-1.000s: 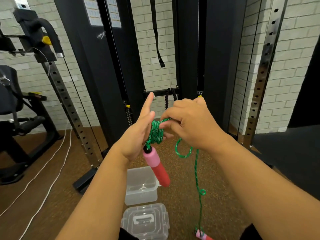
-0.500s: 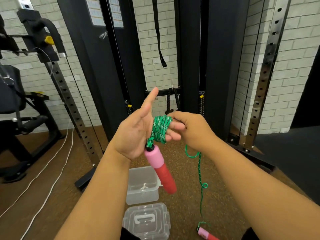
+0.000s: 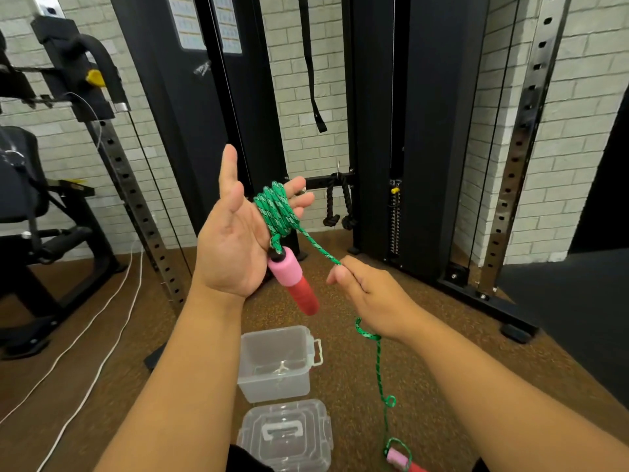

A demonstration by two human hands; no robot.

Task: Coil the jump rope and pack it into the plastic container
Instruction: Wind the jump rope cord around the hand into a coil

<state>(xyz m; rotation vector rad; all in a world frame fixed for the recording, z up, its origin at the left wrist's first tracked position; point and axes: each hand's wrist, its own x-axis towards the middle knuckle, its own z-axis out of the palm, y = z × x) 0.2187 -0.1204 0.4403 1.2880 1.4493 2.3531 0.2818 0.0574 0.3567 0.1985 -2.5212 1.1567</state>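
Head view, looking down past two bare forearms, and the left hand [image 3: 235, 247] is up with its palm open and thumb pointing at the ceiling, fingers spread. Green jump rope [image 3: 277, 209] is wound in several turns around those fingers, a tidy bundle sitting across them. From the bottom of that bundle hangs the near handle [image 3: 294, 284], pink foam at the top and red below, tilted down and to the right, directly above the open plastic container [image 3: 275, 364].

Right hand [image 3: 371, 294] sits lower, up and to the right of the container, pinching the rope between thumb and fingertips; the strand runs taut from the coil down to that pinch. Below the hand the rope drops away in loose kinks and curls (one small loop shows partway down) to the second handle [image 3: 398, 459], pink and red, lying on the brown floor [image 3: 357, 287] to the right of the container and near the frame's bottom edge.

The container stands upright on the floor, clear-walled, with a latch on its right side. Its lid [image 3: 286, 434] lies flat just in front of it, nearer the person, handle recess facing up. Behind the container rises a black cable machine [image 3: 425, 131] against a white brick wall. Well off to the container's left, white cables [image 3: 102, 318] trail across the floor.
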